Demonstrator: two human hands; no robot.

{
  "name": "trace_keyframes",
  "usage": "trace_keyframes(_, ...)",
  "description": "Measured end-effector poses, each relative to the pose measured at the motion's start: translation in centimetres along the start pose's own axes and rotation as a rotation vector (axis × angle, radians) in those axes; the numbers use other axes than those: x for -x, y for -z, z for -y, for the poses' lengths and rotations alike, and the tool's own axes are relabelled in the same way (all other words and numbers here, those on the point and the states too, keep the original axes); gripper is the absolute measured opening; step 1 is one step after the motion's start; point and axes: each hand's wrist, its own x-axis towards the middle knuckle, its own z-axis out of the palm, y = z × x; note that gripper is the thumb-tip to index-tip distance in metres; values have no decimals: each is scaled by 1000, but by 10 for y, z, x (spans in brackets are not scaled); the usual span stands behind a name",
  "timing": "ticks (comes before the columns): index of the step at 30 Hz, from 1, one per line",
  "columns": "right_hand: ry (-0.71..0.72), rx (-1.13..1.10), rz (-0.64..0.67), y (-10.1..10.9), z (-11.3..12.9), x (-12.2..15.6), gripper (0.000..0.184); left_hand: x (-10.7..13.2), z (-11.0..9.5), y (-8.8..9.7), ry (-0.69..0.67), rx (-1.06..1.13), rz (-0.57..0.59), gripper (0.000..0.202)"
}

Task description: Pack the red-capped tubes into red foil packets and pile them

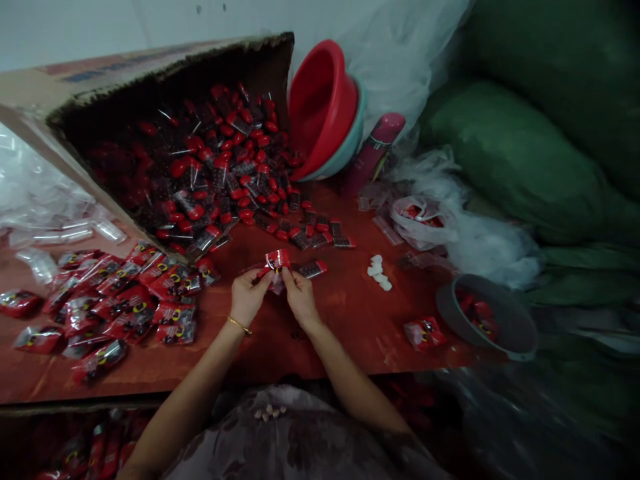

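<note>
Both hands meet at the middle of the red-brown table, pinching one small red printed plastic packet (278, 259) between them. My left hand (249, 293), with a gold bracelet at its wrist, has thumb and fingers closed on the packet's left side. On the packet's right side, my right hand (300, 293) grips in the same way. What lies inside the packet is too small to make out. A clear tube with a red cap (313, 269) rests just right of my right hand. Similar red packets (133, 300) are heaped to the left.
A tipped cardboard box (65, 127) spills red-capped clear tubes (240, 167) across the back. Red basin (320, 100), pink spray can (373, 150) and grey bowl (523, 333) stand rightward. White pieces (379, 272) and a packet (425, 333) lie right; green sacks (510, 160) rise beyond.
</note>
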Motion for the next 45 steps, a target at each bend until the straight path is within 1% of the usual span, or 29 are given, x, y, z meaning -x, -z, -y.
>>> trace_keyframes(2,3,51,-14,5,0,-2,44,-4,-2,4,-39,-211,-45,29)
trace_keyframes(4,5,86,-56,11,1,-7,41,-10,-2,8,-82,-455,-68,28)
trace_keyframes(7,26,74,-108,19,4,-13,40,-21,1,8,-220,-766,-74,28)
trace_keyframes(9,58,76,-104,23,6,-13,41,-25,4,4,-286,-865,-101,41)
trace_keyframes(11,82,107,-98,24,9,-9,42,-25,3,2,-320,-863,-146,52)
trace_keyframes(13,87,127,-114,24,11,-4,44,-19,-3,2,-386,-770,-161,49)
trace_keyframes(14,90,131,-129,23,12,-2,44,-15,-6,4,-416,-692,-138,46)
trace_keyframes(15,95,132,-141,23,14,0,44,-9,-9,5,-417,-596,-93,42)
trace_keyframes(16,105,130,-144,22,15,1,43,-3,-12,5,-375,-490,-32,39)
trace_keyframes(17,120,127,-134,21,16,3,42,2,-14,5,-291,-372,28,37)
trace_keyframes(18,137,122,-114,19,16,4,40,8,-15,4,-181,-244,73,36)
trace_keyframes(19,152,117,-91,17,15,6,38,12,-16,2,-68,-113,92,36)
trace_keyframes(20,165,114,-67,15,14,7,37,15,-16,-1,27,10,85,37)
trace_keyframes(21,174,117,-45,12,13,9,36,18,-16,-4,91,116,60,37)
trace_keyframes(23,185,149,-15,9,10,13,37,19,-15,-9,145,259,9,35)
trace_keyframes(25,187,215,-6,11,10,14,41,18,-15,-13,182,329,-17,33)
trace_keyframes(27,195,339,-16,18,14,11,43,15,-18,-14,266,406,-37,34)
trace_keyframes(30,192,687,-95,35,22,-2,38,12,-26,-13,413,518,-79,41)
trace_keyframes(32,141,940,-149,47,23,-11,37,11,-32,-13,467,567,-96,44)
trace_keyframes(33,125,1030,-145,53,20,-13,36,12,-35,-13,482,585,-99,45)
trace_keyframes(34,134,1082,-113,59,17,-14,33,13,-36,-13,494,601,-98,45)
trace_keyframes(36,232,1071,21,70,7,-10,26,14,-38,-13,516,624,-78,45)
trace_keyframes(37,299,1025,84,76,2,-6,26,15,-37,-12,525,630,-60,45)
trace_keyframes(38,353,972,115,81,-2,-1,27,16,-37,-12,533,634,-42,44)
trace_keyframes(39,385,927,113,85,-6,3,30,16,-36,-11,541,637,-28,44)
trace_keyframes(40,390,903,78,88,-8,7,33,16,-35,-11,547,637,-21,44)
trace_keyframes(41,368,907,20,89,-8,10,37,16,-34,-12,552,638,-20,44)
trace_keyframes(43,283,984,-84,88,-8,14,45,16,-33,-13,554,642,-27,45)
trace_keyframes(45,205,1083,-108,83,-5,13,44,17,-34,-14,553,647,-28,46)
